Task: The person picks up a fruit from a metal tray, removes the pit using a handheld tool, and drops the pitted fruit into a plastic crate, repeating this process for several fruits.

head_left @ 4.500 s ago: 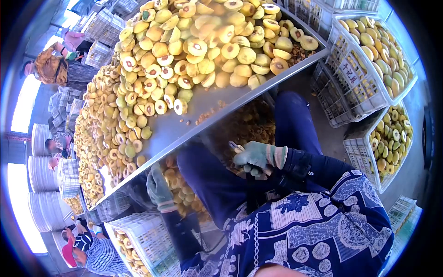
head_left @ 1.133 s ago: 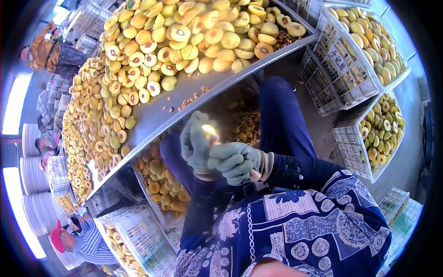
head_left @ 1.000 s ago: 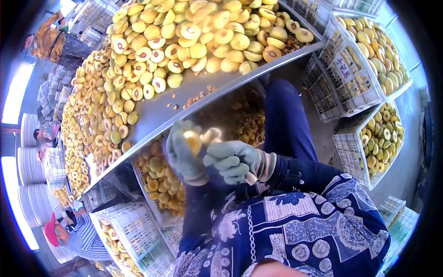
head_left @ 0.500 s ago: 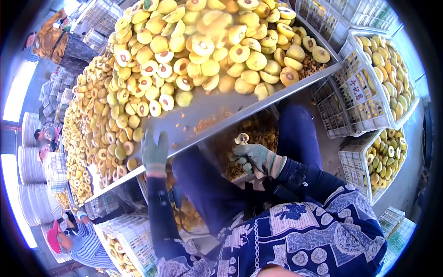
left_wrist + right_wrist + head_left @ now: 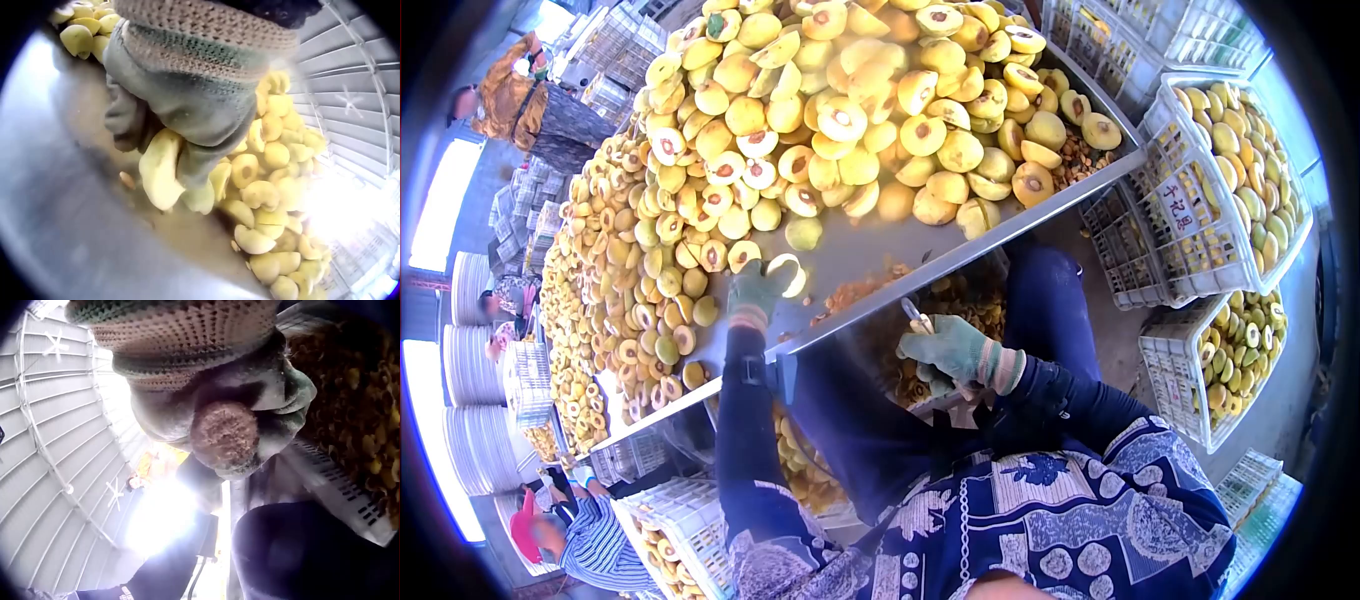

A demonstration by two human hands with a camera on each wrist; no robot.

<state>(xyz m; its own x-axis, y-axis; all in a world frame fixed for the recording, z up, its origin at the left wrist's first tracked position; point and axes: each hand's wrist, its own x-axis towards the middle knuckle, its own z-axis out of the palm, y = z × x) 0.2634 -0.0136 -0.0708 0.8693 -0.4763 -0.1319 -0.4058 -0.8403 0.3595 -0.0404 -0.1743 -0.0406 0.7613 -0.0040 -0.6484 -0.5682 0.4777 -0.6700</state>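
My gloved left hand (image 5: pixel 755 292) reaches over the metal tray and pinches a yellow peach half (image 5: pixel 160 169) between thumb and fingers. In the left wrist view, a second, paler peach half (image 5: pixel 199 199) shows just under the fingertips. Above my lap, my gloved right hand (image 5: pixel 952 350) grips a small wooden-handled tool (image 5: pixel 225 434). Its handle's round end faces the right wrist camera, and its narrow metal tip (image 5: pixel 915 312) points up toward the tray. A big heap of peach halves (image 5: pixel 840 120) covers the far side of the tray.
The tray's metal rim (image 5: pixel 1000 236) runs diagonally before my knees. Below it sits a container of scraps (image 5: pixel 356 394). White crates (image 5: pixel 1190 215) full of peach halves stand at right, another crate (image 5: pixel 690 530) at lower left. Other people, one in a striped shirt (image 5: pixel 605 545), are at left.
About a second ago both hands were together over my lap, with a peach half at the left. The left hand then went empty to the tray and now has a peach half; the right stayed low.
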